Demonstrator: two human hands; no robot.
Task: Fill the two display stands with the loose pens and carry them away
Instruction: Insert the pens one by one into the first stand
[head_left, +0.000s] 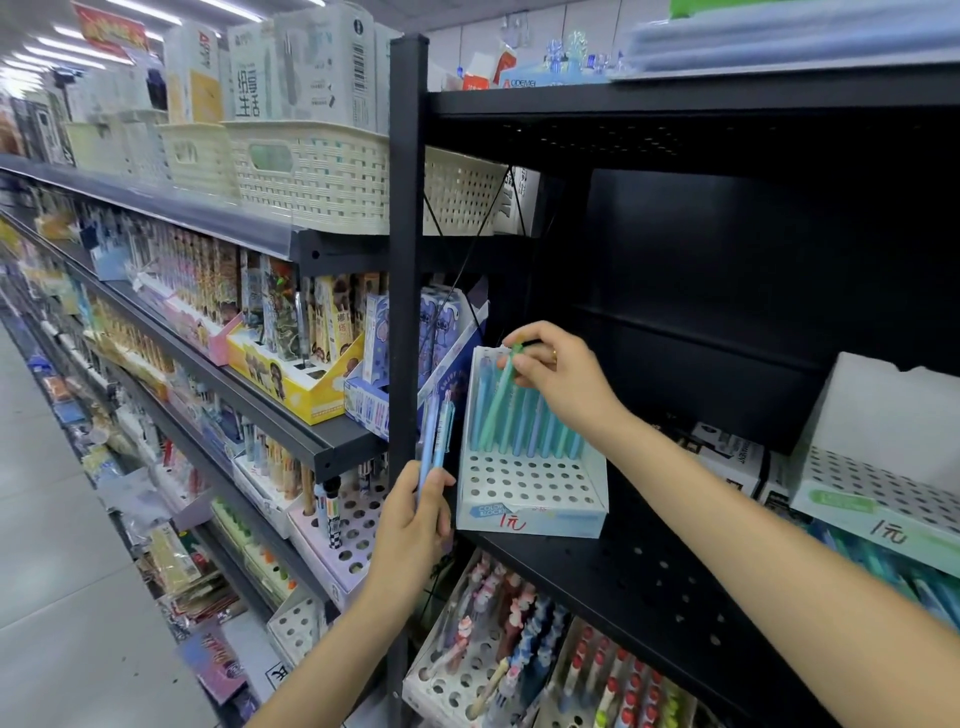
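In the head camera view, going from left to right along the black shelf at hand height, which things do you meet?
Left hand holding loose pens → display stand with a back row of pens → right hand gripping a green pen → second, empty display stand.

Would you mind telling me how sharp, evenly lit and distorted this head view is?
In the head view, the left hand, right hand and display stand are sharp; the far aisle at left is smeared by blur; the ceiling lights upper left are blown out; the black shelf bay is deep in shadow; the wide lens bends the shelf edges.
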